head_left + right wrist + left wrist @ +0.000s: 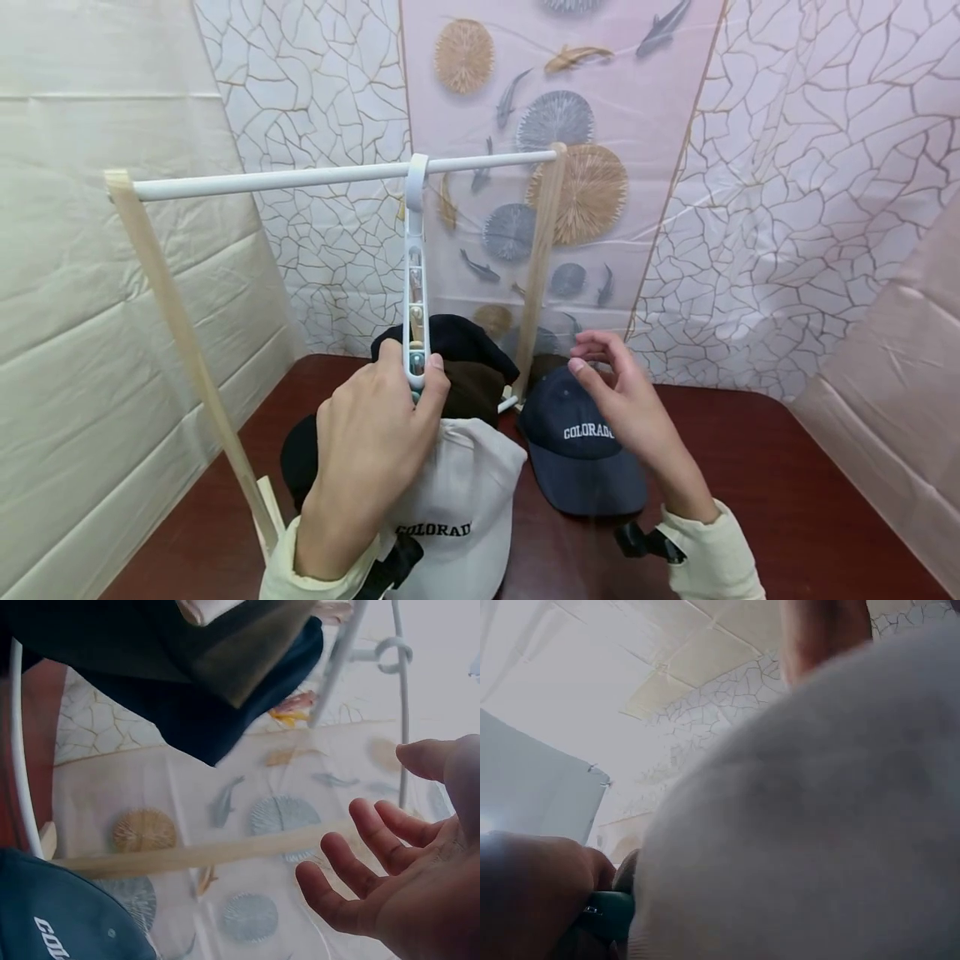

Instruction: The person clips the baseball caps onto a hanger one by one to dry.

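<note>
A white clip hanger [408,258] hangs from a rod. My left hand [367,450] is at its near end, thumb and fingers pinching a green clip [607,915]. Just below that hand is a white cap [480,475] with dark COLORADO lettering, its bill toward me; the cap fills much of the left wrist view. Beyond it, a brown cap [472,387] and a black cap [453,337] sit beneath the hanger. My right hand [630,400], holding nothing, is raised with loosely bent fingers over a navy COLORADO cap [566,400] on the table.
The white rod [300,177] spans two wooden posts, the left post [183,342] nearer me and the right post [542,250] farther back. Another black piece [298,454] shows left of my left hand. The dark red table [750,467] meets patterned cloth walls [315,92].
</note>
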A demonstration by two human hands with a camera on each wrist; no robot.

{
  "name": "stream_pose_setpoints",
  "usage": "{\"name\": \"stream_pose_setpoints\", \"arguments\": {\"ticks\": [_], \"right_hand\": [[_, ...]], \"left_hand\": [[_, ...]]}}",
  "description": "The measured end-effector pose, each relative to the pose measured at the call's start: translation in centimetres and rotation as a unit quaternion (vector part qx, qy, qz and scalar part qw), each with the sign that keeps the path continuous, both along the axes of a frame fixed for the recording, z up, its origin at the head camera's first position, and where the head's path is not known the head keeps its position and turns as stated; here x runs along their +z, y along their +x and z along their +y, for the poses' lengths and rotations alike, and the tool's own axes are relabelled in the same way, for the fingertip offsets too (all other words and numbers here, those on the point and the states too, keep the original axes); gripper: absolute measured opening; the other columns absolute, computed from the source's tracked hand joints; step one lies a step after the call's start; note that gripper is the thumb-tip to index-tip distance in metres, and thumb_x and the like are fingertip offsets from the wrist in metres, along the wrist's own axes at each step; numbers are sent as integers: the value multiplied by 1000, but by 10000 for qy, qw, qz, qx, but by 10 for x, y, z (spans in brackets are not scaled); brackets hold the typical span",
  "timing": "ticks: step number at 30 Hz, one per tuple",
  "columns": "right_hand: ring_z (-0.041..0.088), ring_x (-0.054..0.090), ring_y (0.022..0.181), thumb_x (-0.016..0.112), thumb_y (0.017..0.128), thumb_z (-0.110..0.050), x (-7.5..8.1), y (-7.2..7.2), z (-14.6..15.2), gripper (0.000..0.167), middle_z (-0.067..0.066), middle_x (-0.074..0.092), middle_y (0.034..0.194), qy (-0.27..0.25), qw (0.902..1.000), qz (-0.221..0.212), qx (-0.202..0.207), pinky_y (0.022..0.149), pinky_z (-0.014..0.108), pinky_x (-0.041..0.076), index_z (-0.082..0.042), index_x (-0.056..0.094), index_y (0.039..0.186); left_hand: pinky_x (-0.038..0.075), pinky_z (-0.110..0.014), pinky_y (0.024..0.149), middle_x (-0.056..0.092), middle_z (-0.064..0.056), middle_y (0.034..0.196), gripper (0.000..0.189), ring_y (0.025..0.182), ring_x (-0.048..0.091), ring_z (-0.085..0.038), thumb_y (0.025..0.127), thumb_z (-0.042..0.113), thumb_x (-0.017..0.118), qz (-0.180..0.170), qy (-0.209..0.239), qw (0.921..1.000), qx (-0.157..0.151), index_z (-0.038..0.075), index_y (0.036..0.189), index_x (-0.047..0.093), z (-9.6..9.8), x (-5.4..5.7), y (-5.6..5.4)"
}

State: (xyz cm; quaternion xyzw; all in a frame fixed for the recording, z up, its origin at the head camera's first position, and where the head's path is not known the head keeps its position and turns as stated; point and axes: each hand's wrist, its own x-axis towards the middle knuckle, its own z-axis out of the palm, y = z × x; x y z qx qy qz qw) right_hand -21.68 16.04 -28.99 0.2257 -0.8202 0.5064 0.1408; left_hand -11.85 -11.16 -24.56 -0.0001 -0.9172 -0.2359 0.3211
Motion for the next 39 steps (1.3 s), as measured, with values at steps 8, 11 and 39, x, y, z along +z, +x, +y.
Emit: {"name": "stream_pose_setpoints", "arguments": {"ticks": [8, 11, 39], "right_hand": [[34, 56, 128, 59, 110, -16, -10, -4, -16, 37, 20, 60, 133, 262, 9995, 44, 144, 107, 58, 44, -1, 51, 142], [34, 56, 128, 60, 110, -17, -13, -5, -21, 36, 18, 61, 131, 371, 9992, -9, 142, 106, 59, 44, -2, 52, 142], [38, 51, 141, 50, 114, -24, 45, -86, -91, 43, 22, 53, 148, 427, 9982, -76, 416, 114, 54, 43, 2, 48, 147]], "left_hand": [[37, -39, 45, 47, -3, 59, 33, 52, 48, -25, 102, 35, 52, 296, -268, 9992, -12, 12, 77, 51, -9, 1, 1], [37, -40, 46, 47, -3, 59, 32, 52, 48, -26, 100, 35, 53, 363, -258, 9990, -22, 13, 76, 52, -15, 1, 2], [32, -38, 50, 32, 4, 57, 32, 55, 39, -22, 88, 32, 57, 633, 707, 9955, 32, 19, 64, 40, -53, 11, -4]]}}
